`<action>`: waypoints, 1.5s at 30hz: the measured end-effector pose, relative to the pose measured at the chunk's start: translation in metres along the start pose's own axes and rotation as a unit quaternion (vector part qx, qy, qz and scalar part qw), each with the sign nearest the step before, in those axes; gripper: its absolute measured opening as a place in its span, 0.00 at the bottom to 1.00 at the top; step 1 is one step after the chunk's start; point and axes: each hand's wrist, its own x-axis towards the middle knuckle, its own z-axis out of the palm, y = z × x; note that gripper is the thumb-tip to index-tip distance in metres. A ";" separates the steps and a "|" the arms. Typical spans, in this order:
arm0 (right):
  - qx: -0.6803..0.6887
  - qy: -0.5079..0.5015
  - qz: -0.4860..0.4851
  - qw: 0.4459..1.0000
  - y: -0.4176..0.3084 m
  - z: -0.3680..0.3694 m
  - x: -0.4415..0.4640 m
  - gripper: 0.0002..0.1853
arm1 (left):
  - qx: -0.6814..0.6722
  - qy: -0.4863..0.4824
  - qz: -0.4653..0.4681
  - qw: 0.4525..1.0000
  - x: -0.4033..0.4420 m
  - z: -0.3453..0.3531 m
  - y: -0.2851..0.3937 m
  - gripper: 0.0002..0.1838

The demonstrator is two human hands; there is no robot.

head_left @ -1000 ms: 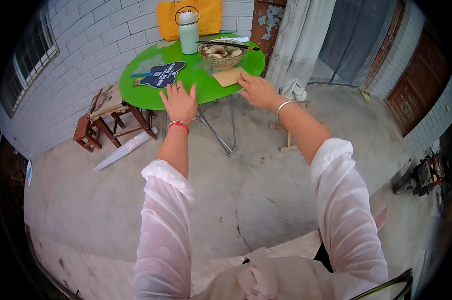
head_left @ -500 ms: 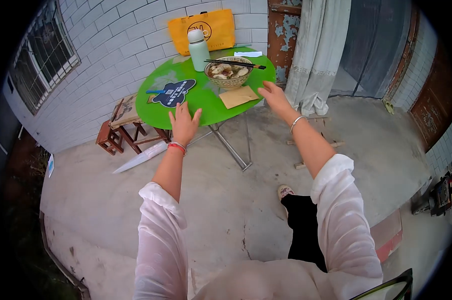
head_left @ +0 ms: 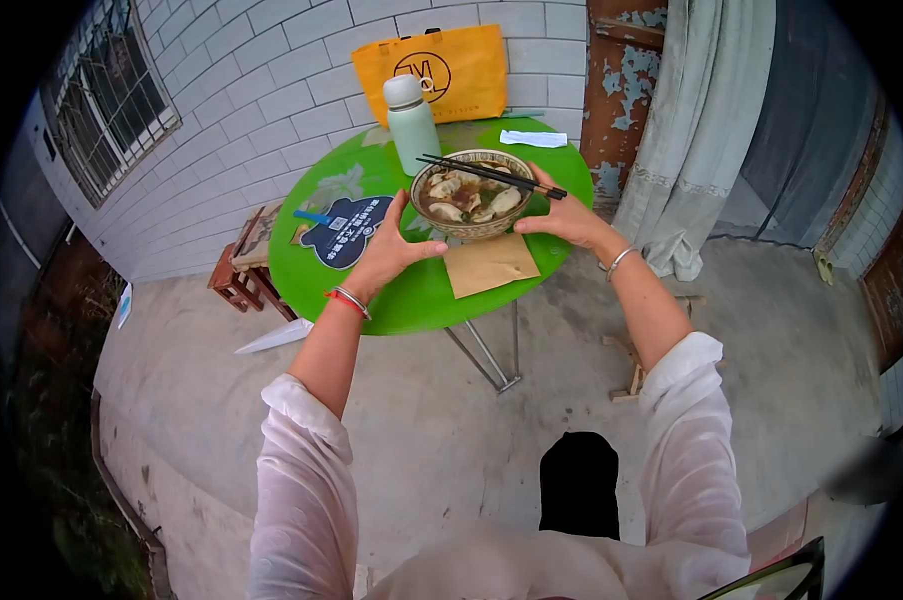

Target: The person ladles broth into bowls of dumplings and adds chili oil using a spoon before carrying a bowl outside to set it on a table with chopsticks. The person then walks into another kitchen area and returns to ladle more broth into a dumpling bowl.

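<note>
A patterned bowl (head_left: 471,228) of dumplings in broth (head_left: 461,192) stands on the green round table (head_left: 301,275). Black chopsticks (head_left: 496,176) lie across its rim. My left hand (head_left: 391,250) is at the bowl's left side, open, thumb stretched away from the fingers. On the right side my right hand (head_left: 568,220) curves around the bowl, thumb near its front wall and fingers partly behind the chopsticks. Whether either hand presses on the bowl I cannot tell. A brown paper napkin or envelope (head_left: 491,268) lies in front of the bowl, between my wrists.
A pale green bottle (head_left: 413,130) stands behind the bowl, before a yellow bag (head_left: 471,75) at the brick wall. A dark fan-shaped card (head_left: 343,235) lies left, a white packet (head_left: 533,138) at the back right. Wooden stools (head_left: 236,280) stand beside the table; a curtain (head_left: 691,150) hangs right.
Both hands have moved forward to the two sides of the bowl. The view has come closer to the table, and my leg has shifted below.
</note>
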 end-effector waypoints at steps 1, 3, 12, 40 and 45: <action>0.045 -0.005 0.004 0.999 0.001 0.001 0.003 0.57 | -0.014 -0.001 0.007 1.000 0.003 0.002 0.002 0.66; 0.133 -0.018 0.011 0.991 0.006 0.003 0.012 0.60 | -0.034 -0.011 0.023 0.999 0.011 0.004 0.003 0.67; 0.186 -0.048 0.000 0.981 0.010 0.002 0.020 0.54 | -0.113 0.003 0.039 0.993 0.026 0.013 -0.003 0.64; 0.181 -0.067 0.008 0.981 -0.058 -0.001 -0.023 0.52 | -0.166 -0.014 0.023 0.986 -0.025 -0.001 0.065 0.57; 0.183 -0.067 0.011 0.981 -0.070 0.003 -0.031 0.53 | -0.185 -0.022 -0.001 0.983 -0.031 -0.001 0.064 0.59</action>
